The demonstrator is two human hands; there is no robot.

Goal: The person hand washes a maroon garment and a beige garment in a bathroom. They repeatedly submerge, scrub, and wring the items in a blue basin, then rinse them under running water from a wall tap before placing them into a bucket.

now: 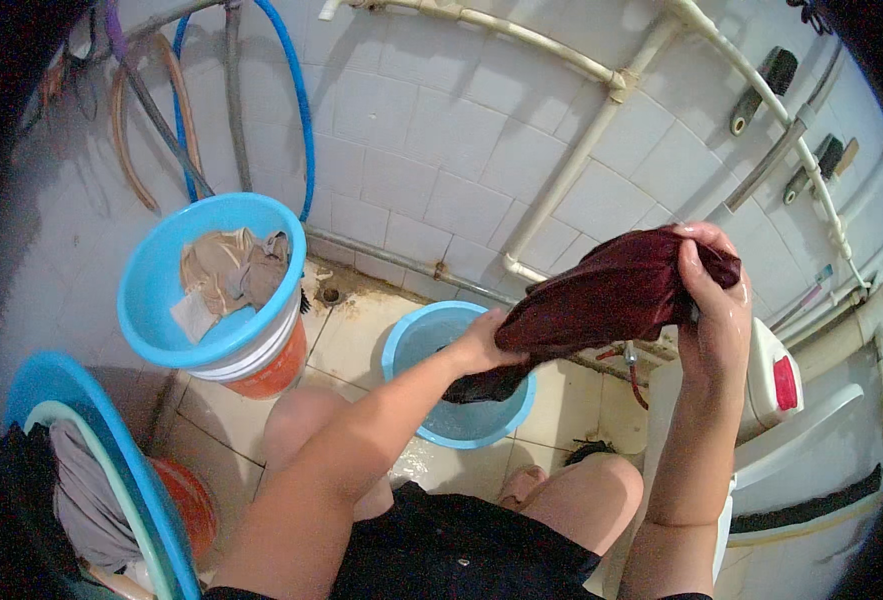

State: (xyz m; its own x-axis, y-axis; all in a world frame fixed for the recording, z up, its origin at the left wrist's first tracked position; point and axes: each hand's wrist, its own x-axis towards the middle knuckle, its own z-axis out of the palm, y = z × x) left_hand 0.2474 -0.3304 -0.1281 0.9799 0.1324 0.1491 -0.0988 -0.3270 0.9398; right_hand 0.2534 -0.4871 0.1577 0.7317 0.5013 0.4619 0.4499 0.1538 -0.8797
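A wet dark maroon cloth (596, 292) is stretched between my two hands above a light blue basin (401, 350) on the floor. My left hand (479, 345) grips its lower left end, with the fingers partly hidden behind the fabric. At the upper right, my right hand (713, 285) is closed around the other end, thumb on top. A darker part of the cloth hangs below my left hand into the basin, which holds water.
At the left, a blue basin (141, 310) with beige and grey clothes rests on an orange and white bucket (271, 370). Nearer, another blue tub (71, 385) holds grey cloth. A white jug (773, 385) with a red label stands right. Pipes and brushes (764, 90) line the tiled wall.
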